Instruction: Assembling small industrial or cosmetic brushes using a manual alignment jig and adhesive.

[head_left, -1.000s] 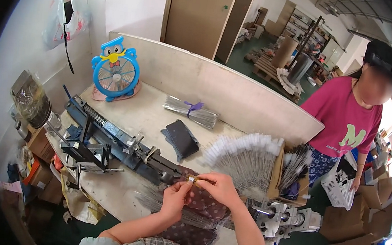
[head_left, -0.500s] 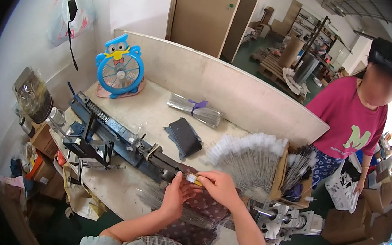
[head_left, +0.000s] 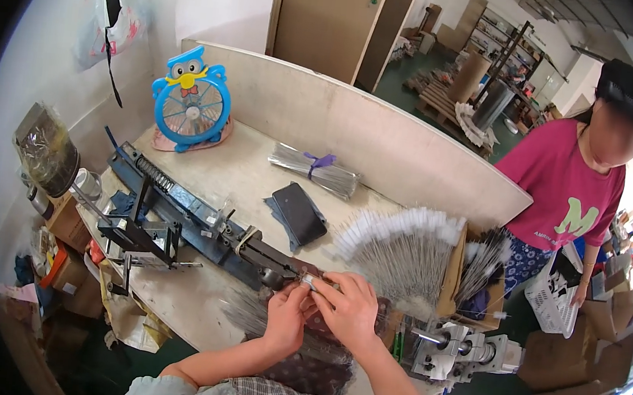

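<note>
Fingertips of the right hand [head_left: 349,307] grasp a small, whitish, shiny piece [head_left: 308,280]; the left hand [head_left: 287,319], fingers curled, meets it from the other side, though whether it also grips cannot be told. That piece sits just beside the near end of a long, dark metal bench fixture [head_left: 254,252], over a brown polka-dotted cloth [head_left: 311,374]. Beyond the hands, a flat black rectangular object [head_left: 300,213] rests on the pale worktable [head_left: 248,153], near a silver wire bundle [head_left: 339,181] tied in purple. Rightward, white-tipped thin wire brushes [head_left: 394,258] spread out beside an open brown cardboard box [head_left: 450,279].
</note>
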The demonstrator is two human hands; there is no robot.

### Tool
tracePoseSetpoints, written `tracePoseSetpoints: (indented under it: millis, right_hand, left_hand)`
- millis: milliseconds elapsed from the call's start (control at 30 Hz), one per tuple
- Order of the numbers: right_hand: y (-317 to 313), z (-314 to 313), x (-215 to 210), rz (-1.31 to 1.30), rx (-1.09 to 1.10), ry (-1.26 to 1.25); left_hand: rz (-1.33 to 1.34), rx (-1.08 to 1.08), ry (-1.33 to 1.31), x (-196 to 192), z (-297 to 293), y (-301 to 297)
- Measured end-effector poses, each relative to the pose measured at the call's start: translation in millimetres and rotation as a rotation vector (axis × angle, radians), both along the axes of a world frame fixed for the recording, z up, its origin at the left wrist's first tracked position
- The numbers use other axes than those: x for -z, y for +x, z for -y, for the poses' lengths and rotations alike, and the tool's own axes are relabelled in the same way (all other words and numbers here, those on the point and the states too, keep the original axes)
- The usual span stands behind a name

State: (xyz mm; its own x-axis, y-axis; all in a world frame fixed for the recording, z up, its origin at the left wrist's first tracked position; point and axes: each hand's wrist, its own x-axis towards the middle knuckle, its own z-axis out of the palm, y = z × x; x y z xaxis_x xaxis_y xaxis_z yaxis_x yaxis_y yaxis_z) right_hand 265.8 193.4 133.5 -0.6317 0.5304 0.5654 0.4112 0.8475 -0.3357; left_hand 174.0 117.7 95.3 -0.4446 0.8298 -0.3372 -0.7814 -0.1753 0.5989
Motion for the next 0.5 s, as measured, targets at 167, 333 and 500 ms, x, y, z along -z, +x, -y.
tracePoseSetpoints:
  millis: [167,333,500]
  right_hand:
    - [4,-4,2,0.017,-0.039,-0.008]
    - [17,-6,-2,-0.010,-0.027,-0.032]
    - [10,0,1,-0.062,-0.037,-0.077]
  left_hand:
    - [-0.003,-0.004,0.018,3,0,-2]
    - [-0.058,0.007,0.011,-3,-3,1]
    - [-0.068,0.026,0.006,4,-1,-3]
